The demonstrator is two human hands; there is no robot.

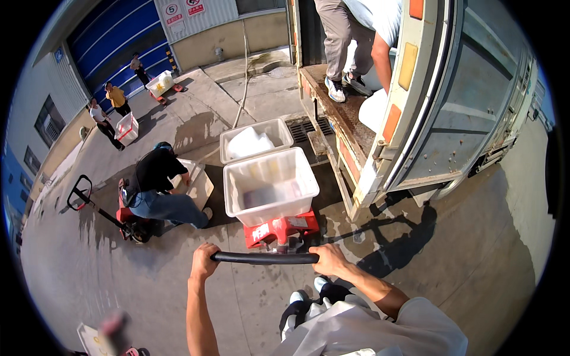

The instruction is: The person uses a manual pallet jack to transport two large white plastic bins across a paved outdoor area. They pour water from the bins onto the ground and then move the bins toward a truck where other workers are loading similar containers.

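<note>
Head camera: the black handle (265, 258) of a red cart (279, 228) lies crosswise in front of the person's body, running straight from one fist to the other with its middle stretch bare. The left hand (205, 260) is wrapped around its left end and the right hand (329, 260) around its right end; both are closed firmly on the bar, fingers curled over it, with no gap to be seen between hand and handle. Just beyond the handle is the red cart, and on it sits a large white bin (273, 207), its floor partly covered by something greyish that is hard to make out. Right behind that stands a second white bin (228, 152) with a white lump (250, 143) in it. To the right is the back of a truck (451, 118), its door swung out, where a person in grey trousers (336, 35) bends over, one arm reaching down to something white. To the left a person in a black top (155, 172) stoops over a pale box (199, 187), near another red cart with its own black handle. Farther off, three people stand by white bins near a blue door (116, 47), and a pale hose (244, 89) runs over the concrete ground.
</note>
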